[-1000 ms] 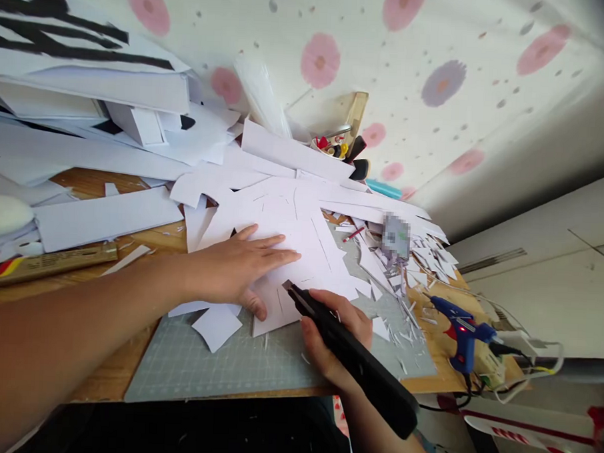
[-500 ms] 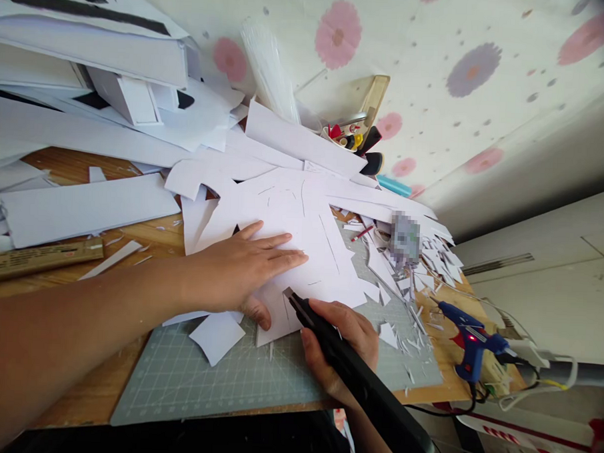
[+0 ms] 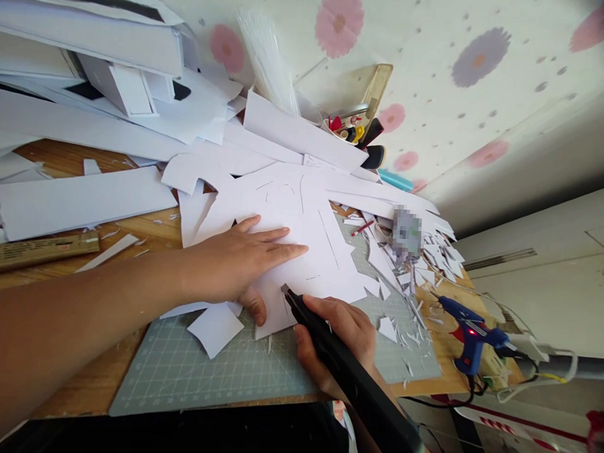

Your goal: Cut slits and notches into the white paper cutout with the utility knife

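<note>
A large white sheet [image 3: 312, 233] with thin dark lines and slits lies over a green cutting mat [image 3: 175, 381]. My left hand [image 3: 235, 263] is spread flat on it, fingers apart, holding nothing. My right hand [image 3: 340, 342] is wrapped round a black cutter [image 3: 355, 389]. The cutter's tip is at a dark line near the sheet's lower edge, just right of my left thumb; whether the blade touches the sheet is too small to tell. A small white offcut [image 3: 216, 329] rests on the mat below my left hand.
A blue glue gun [image 3: 472, 337] with a lit red light stands at the right beside cables. Paper scraps [image 3: 443, 253] and a red pencil [image 3: 362, 228] lie at the mat's right side. White boards [image 3: 83, 200] are piled left and behind. A wooden bar [image 3: 40, 252] sits far left.
The cutter's tip and my right hand have shifted slightly left and up in the view. My left hand stays spread on the sheet. The whole view has moved a little.
</note>
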A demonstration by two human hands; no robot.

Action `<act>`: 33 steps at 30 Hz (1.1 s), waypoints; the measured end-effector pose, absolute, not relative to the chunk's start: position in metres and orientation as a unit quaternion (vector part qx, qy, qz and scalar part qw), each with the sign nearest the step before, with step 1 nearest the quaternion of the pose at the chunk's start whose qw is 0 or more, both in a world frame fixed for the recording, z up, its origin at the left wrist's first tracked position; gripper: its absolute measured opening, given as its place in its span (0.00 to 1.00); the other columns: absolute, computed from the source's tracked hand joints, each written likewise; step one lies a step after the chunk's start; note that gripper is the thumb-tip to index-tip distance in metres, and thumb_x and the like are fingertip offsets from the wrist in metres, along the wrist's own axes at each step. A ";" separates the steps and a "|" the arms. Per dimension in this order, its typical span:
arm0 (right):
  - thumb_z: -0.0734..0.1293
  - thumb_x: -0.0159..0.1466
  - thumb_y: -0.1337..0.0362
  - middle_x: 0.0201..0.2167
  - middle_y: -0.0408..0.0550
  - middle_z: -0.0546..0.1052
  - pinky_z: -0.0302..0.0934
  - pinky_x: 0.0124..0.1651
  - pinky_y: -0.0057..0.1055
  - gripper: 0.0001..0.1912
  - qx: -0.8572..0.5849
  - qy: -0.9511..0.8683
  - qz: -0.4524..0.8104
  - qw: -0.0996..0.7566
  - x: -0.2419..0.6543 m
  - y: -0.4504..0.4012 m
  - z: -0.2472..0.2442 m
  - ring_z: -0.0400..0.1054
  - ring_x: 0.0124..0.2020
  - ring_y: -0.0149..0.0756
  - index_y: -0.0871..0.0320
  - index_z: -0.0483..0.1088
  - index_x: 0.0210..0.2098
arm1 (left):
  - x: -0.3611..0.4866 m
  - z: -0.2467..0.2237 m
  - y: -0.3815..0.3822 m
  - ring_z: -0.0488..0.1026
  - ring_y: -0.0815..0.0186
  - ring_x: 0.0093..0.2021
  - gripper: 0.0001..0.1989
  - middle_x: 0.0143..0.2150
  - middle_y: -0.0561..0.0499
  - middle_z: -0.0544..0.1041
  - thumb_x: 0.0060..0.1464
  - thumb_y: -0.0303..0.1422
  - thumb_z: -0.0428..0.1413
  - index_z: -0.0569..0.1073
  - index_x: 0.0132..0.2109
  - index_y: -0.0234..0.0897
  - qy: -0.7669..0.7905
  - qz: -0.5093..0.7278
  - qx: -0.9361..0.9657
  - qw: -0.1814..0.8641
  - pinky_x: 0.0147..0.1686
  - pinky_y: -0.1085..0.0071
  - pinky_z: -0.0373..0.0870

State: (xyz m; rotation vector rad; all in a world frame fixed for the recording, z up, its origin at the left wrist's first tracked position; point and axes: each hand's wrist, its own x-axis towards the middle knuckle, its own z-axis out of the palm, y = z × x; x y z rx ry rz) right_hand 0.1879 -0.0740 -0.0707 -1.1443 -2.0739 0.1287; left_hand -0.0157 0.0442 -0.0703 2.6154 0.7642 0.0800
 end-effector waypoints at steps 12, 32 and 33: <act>0.64 0.57 0.70 0.24 0.45 0.75 0.66 0.24 0.29 0.18 -0.438 -0.826 0.032 0.353 0.188 -0.085 -0.065 0.69 0.21 0.34 0.57 0.65 0.48 | -0.014 -0.079 0.048 0.44 0.51 0.71 0.62 0.70 0.41 0.56 0.33 0.58 0.65 0.45 0.70 0.47 0.295 0.023 0.935 0.195 0.65 0.51 0.26; 0.65 0.55 0.72 0.27 0.51 0.78 0.72 0.29 0.34 0.21 -0.449 -0.817 0.012 0.360 0.199 -0.129 -0.073 0.74 0.26 0.38 0.62 0.66 0.49 | -0.015 -0.077 0.048 0.45 0.49 0.71 0.60 0.71 0.44 0.53 0.34 0.63 0.61 0.46 0.70 0.49 0.302 0.019 0.938 0.172 0.65 0.54 0.27; 0.65 0.55 0.72 0.27 0.51 0.78 0.72 0.29 0.34 0.21 -0.453 -0.813 0.013 0.365 0.199 -0.129 -0.075 0.74 0.26 0.38 0.61 0.66 0.49 | -0.016 -0.076 0.047 0.44 0.49 0.71 0.60 0.71 0.44 0.54 0.34 0.63 0.61 0.46 0.70 0.50 0.299 0.020 0.939 0.172 0.65 0.54 0.26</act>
